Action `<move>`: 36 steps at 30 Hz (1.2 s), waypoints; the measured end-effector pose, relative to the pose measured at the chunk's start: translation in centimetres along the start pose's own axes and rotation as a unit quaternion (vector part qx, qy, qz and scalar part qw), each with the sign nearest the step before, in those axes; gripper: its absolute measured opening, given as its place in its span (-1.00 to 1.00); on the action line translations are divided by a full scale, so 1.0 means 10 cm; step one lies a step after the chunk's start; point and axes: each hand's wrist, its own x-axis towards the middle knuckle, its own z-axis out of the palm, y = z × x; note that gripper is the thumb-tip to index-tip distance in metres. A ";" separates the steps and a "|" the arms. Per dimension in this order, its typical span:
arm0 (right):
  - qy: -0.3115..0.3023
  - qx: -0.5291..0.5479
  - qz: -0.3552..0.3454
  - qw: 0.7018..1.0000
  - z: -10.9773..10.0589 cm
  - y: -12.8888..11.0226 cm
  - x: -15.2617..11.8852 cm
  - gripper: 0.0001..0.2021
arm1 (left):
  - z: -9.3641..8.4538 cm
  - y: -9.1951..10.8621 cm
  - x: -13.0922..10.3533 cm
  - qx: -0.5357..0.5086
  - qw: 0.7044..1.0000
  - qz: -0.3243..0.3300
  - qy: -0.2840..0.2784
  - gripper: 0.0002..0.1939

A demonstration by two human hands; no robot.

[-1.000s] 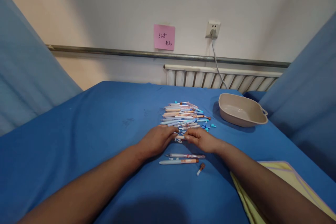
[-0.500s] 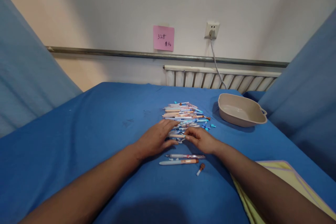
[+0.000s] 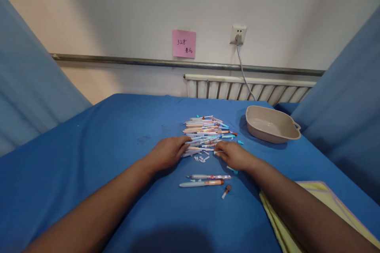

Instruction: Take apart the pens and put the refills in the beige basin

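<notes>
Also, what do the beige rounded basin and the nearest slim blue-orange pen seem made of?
Beige basin: probably plastic, slightly glossy, by its faint highlight and seamless shape.
Blue-orange pen: likely plastic, from its smooth, opaque look; gloss unclear.

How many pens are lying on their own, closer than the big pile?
2. A whitish pen with red markings lies nearer than the pen pile; a light-blue pen with an orange section lies just nearer still. The right hand could hide more.
</notes>
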 end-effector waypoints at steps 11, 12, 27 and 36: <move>0.024 0.095 -0.036 0.995 0.13 -0.31 0.03 -0.94 | 0.13 0.26 -0.01 -0.011 0.999 0.032 -0.036 -0.78; 0.025 0.098 -0.036 0.994 0.15 -0.31 0.04 -0.94 | 0.11 0.27 -0.02 -0.009 0.999 0.029 -0.042 -0.78; 0.028 0.050 -0.032 0.998 0.11 -0.24 0.03 -0.93 | -0.22 0.02 -0.11 -0.019 1.000 -0.022 -0.008 -0.70; -0.005 -0.071 -0.070 0.995 -0.01 -0.22 -0.01 -0.88 | 0.30 0.35 0.00 0.064 0.996 0.057 -0.011 -0.86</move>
